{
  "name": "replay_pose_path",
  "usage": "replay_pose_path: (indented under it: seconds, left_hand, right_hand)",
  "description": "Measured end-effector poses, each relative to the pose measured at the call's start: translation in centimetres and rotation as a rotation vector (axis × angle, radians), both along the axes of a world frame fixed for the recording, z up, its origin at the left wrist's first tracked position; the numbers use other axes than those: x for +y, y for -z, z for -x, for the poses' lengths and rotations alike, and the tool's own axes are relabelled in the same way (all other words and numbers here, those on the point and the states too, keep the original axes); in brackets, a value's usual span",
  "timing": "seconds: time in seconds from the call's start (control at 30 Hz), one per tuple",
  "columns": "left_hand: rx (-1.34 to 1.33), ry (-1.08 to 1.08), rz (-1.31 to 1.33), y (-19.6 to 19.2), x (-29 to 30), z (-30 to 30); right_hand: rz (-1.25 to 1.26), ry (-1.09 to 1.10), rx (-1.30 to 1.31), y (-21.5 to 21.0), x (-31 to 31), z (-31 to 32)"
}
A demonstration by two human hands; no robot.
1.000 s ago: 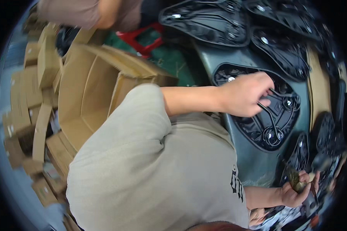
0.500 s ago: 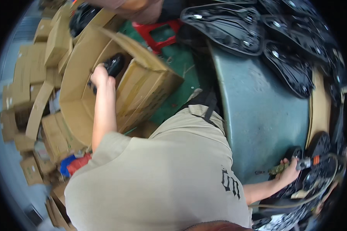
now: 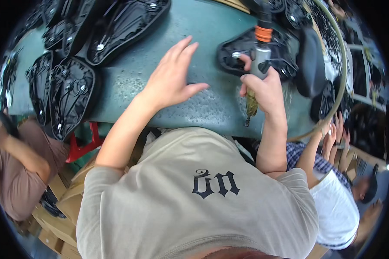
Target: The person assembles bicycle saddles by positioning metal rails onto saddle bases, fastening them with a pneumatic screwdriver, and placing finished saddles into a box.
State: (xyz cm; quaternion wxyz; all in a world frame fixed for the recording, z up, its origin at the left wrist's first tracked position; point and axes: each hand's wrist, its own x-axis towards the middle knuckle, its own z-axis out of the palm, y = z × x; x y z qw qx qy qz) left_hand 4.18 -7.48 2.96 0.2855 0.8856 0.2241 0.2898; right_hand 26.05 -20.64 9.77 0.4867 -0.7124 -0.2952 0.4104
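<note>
My right hand (image 3: 266, 88) is wrapped round an air screwdriver (image 3: 261, 56) with a grey body, orange rings and a yellowish taped lower part. Its bit points down toward the near edge of the green table (image 3: 203, 108). Just behind that hand lies a black bicycle saddle (image 3: 230, 51), underside up, partly covered by the tool. My left hand (image 3: 170, 77) is held over the table with fingers stretched and thumb apart, holding nothing. Right of the screwdriver, another black saddle (image 3: 310, 62) shows its smooth side.
More upturned saddles (image 3: 127, 32) crowd the table's left, some overhanging its near edge (image 3: 71, 93). A hose (image 3: 342, 73) curves round the right side. One person (image 3: 23, 159) sits at left by a red stool (image 3: 84, 144); others (image 3: 337, 207) are at right. Cardboard boxes (image 3: 69, 228) stand lower left.
I have turned from the cardboard box to face the table. My left hand has left the black saddle inside the box. My right hand has brought the screwdriver in front of me.
</note>
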Motion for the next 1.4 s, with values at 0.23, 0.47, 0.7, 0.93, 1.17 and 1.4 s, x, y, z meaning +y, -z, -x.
replay_pose_path:
  seconds: [0.23,0.47,0.7,0.93,1.17,1.4]
  left_hand:
    - [-0.09,0.025,0.064,2.8,-3.0,-6.4]
    - [-0.178,-0.025,0.062,4.2,-3.3,-5.9]
    - [-0.229,-0.015,0.112,5.0,-3.4,-5.4]
    - [-0.212,0.007,0.131,5.4,-3.1,-5.4]
    - [-0.207,0.029,0.155,5.1,-2.8,-5.1]
    - [-0.204,0.073,0.169,4.4,-2.3,-4.7]
  right_hand:
    - [-0.61,-0.113,-0.089,-4.9,-2.0,0.4]
    - [-1.015,-0.232,-0.078,-4.1,2.5,1.9]
    - [-0.899,-0.373,-0.071,-2.5,3.8,2.7]
    - [-0.77,-0.525,-0.163,-2.5,5.0,2.8]
    - [-0.754,-0.323,0.06,-3.0,5.5,3.6]
    - [-0.746,-0.436,-0.152,-2.6,5.0,2.8]
